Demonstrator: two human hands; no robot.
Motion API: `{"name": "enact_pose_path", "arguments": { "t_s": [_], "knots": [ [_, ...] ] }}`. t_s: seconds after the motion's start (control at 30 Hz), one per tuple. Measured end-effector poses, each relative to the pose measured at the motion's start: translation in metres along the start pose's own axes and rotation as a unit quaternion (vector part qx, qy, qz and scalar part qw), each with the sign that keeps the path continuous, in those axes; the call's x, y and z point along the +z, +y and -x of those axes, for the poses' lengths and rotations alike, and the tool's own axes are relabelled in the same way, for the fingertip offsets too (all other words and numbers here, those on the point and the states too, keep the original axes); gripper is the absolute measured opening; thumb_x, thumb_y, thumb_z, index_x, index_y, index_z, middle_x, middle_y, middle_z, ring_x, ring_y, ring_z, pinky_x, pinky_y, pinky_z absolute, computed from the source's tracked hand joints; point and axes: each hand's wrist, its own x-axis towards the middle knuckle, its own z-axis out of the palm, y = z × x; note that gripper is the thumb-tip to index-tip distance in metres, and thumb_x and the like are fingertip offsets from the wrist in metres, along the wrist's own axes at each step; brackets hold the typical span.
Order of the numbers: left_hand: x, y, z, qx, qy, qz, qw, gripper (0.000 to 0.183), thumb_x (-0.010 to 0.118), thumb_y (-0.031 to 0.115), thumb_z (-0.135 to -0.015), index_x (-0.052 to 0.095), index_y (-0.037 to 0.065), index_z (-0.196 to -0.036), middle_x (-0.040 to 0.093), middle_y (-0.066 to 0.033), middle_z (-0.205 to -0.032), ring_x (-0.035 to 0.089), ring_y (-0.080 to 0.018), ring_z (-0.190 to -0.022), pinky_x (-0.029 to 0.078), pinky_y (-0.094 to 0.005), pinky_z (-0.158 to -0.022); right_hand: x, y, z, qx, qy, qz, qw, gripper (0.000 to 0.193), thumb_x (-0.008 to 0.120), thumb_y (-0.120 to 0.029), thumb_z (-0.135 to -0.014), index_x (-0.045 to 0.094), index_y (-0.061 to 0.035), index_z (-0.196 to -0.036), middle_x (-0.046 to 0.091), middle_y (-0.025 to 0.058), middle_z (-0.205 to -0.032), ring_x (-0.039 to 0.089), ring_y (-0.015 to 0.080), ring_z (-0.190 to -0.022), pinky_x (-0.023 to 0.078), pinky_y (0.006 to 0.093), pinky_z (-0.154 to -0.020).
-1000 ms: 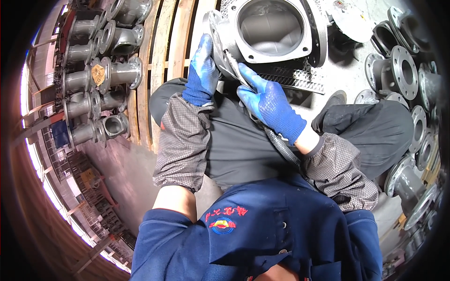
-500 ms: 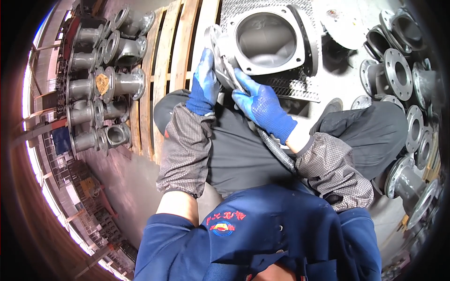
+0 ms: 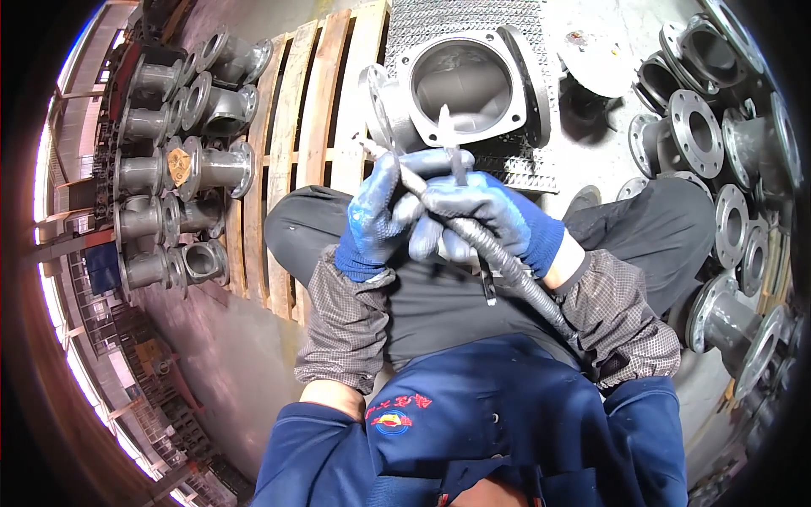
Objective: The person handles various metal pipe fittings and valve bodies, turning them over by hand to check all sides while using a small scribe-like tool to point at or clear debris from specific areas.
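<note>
Both blue-gloved hands are together above my lap. My left hand (image 3: 376, 211) is closed around the front part of a slim flexible-shaft tool, whose thin tip (image 3: 365, 144) points up and left. From it a grey ribbed hose (image 3: 515, 270) runs back under my right forearm. My right hand (image 3: 481, 211) is closed over the tool near the hose end. It also holds a dark pen-like stick (image 3: 459, 165) with a white pointed tip, crossing the tool; its dark lower end shows below the fingers. Just beyond stands a grey flanged pipe fitting (image 3: 469, 89), its square opening facing up, touched by neither hand.
The fitting rests on a perforated metal plate (image 3: 524, 173). A wooden pallet (image 3: 325, 84) lies to the left, with rows of flanged fittings (image 3: 220, 165) beside it. More fittings (image 3: 697, 135) crowd the right side. A round white-topped stool-like object (image 3: 596, 63) stands beyond my knee.
Both hands have left the fitting's side flange and drawn back toward my lap. They have come together on the flexible-shaft tool, and the pen-like stick now shows in my right hand.
</note>
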Motion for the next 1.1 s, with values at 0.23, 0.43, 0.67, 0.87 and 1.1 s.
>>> {"name": "enact_pose_path", "arguments": {
  "t_s": [0.23,0.43,0.67,0.87,1.1],
  "knots": [
    [0.017,-0.004,-0.017,0.077,-0.008,-0.086,0.993,0.037,0.035,0.026,-0.100,0.055,-0.005,-0.095,0.065,-0.0152,-0.098,0.063,-0.0200,-0.088,0.051,-0.0293,-0.080,0.005,0.004,-0.005,-0.014,0.231,0.347,0.909,0.025,0.063,-0.030,-0.081,0.067,-0.0051,-0.079,0.064,0.0121,-0.067,0.061,0.0221,-0.056,0.049,0.0326,-0.052],
    [0.035,-0.005,-0.031,0.006,-0.021,-0.031,0.999,0.039,0.049,0.032,-0.095,0.060,-0.004,-0.104,0.065,-0.0114,-0.096,0.060,-0.0148,-0.086,0.048,-0.0251,-0.074,-0.006,0.002,0.023,-0.156,0.366,0.565,0.723,0.023,0.067,-0.031,-0.076,0.068,-0.0087,-0.082,0.064,0.0148,-0.074,0.063,0.0289,-0.063,0.049,0.0366,-0.057],
    [-0.071,-0.027,-0.059,0.052,0.276,-0.140,0.950,0.036,0.044,0.027,-0.097,0.055,-0.001,-0.117,0.060,-0.0085,-0.105,0.056,-0.0158,-0.093,0.045,-0.0291,-0.084,-0.079,-0.026,0.085,0.020,0.535,0.157,0.830,0.039,0.053,-0.037,-0.090,0.060,0.0004,-0.092,0.064,0.0098,-0.072,0.056,0.0111,-0.054,0.043,0.0220,-0.049],
    [-0.051,-0.068,-0.079,-0.063,0.169,0.103,0.978,0.060,0.031,0.050,-0.096,0.037,0.005,-0.136,0.051,-0.0111,-0.127,0.052,-0.0217,-0.112,0.043,-0.0350,-0.096,-0.154,-0.018,0.079,0.001,0.520,0.355,0.776,0.039,0.049,-0.033,-0.092,0.061,0.0017,-0.104,0.063,0.0115,-0.076,0.061,0.0151,-0.065,0.049,0.0272,-0.056],
    [-0.074,-0.039,-0.145,-0.196,0.206,0.090,0.955,0.052,0.031,0.047,-0.096,0.049,0.004,-0.121,0.058,-0.0111,-0.113,0.059,-0.0215,-0.096,0.047,-0.0343,-0.089,-0.172,-0.050,0.001,-0.073,0.460,0.389,0.795,0.037,0.046,-0.029,-0.093,0.060,0.0027,-0.106,0.063,0.0134,-0.096,0.060,0.0179,-0.083,0.049,0.0295,-0.073]
  ]
}}
